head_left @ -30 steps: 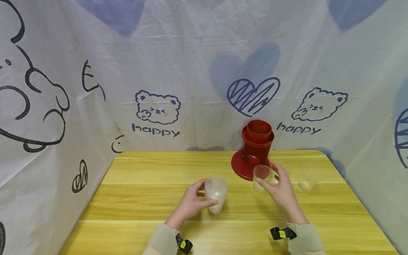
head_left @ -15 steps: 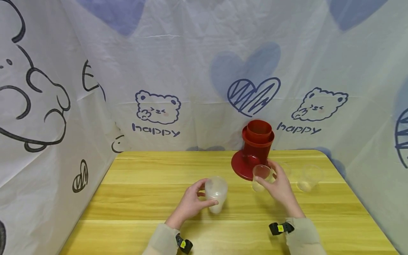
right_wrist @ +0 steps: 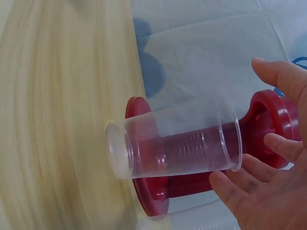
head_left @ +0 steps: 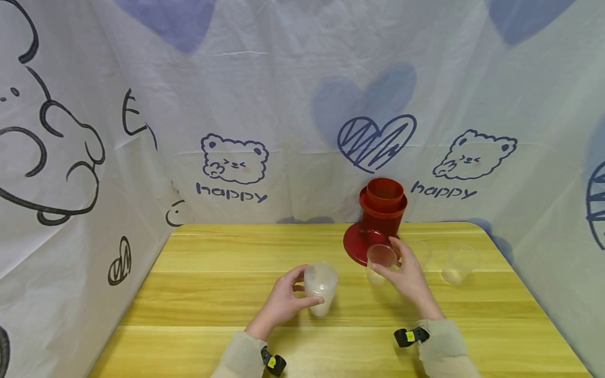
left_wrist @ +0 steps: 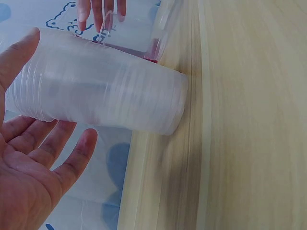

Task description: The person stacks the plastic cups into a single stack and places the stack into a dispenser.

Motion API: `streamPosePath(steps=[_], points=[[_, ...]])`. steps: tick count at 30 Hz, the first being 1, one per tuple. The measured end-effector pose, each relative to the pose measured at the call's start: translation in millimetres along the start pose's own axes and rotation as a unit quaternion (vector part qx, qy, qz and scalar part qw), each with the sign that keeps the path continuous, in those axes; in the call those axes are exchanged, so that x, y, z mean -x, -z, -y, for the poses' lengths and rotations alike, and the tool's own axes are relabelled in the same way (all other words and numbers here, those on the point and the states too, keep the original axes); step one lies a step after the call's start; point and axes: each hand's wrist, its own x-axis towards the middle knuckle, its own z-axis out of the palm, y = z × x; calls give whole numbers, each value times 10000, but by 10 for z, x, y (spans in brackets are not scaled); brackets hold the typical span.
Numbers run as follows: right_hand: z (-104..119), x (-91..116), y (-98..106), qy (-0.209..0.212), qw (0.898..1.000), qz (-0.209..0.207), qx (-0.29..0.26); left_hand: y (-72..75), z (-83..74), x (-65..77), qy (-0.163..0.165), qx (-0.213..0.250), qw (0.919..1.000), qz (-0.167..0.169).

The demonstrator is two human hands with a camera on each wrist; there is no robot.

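Near the middle of the wooden table [head_left: 212,299], we have the stack of clear cups [head_left: 321,283] in our left hand [head_left: 285,302], its thumb across the near side and its fingers round the far one, parted only as wide as the stack. We judge that this steadies the nested cups, which are about upright with mouths up; whether the base quite touches the wood we cannot tell. To the right, our right hand [head_left: 411,275] is spread loosely about a single clear cup [right_wrist: 182,139], fingers beside the rim and, in the right wrist view, a gap by the thumb; how firmly it has hold, if at all, we cannot tell. Keeping near the rim probably suits so thin a wall. This cup is mouth up in front of the red stand [head_left: 380,226], whose broad disc [head_left: 353,244] lies on the table, presumably for balance. Beyond the right hand we see another clear cup [head_left: 454,273]; behind everything hangs a printed white cloth [head_left: 283,79]
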Motion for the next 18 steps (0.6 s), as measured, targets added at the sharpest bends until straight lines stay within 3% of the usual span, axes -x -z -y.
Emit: streamPosePath(steps=[11,18], points=[[-66,-39,-68,-405,9988,148,216,48,-399,96,-31,-12,10000,-20],[-90,-50,-91,-562,9978,298,193,41,-389,95,-21,101,9999,-62]])
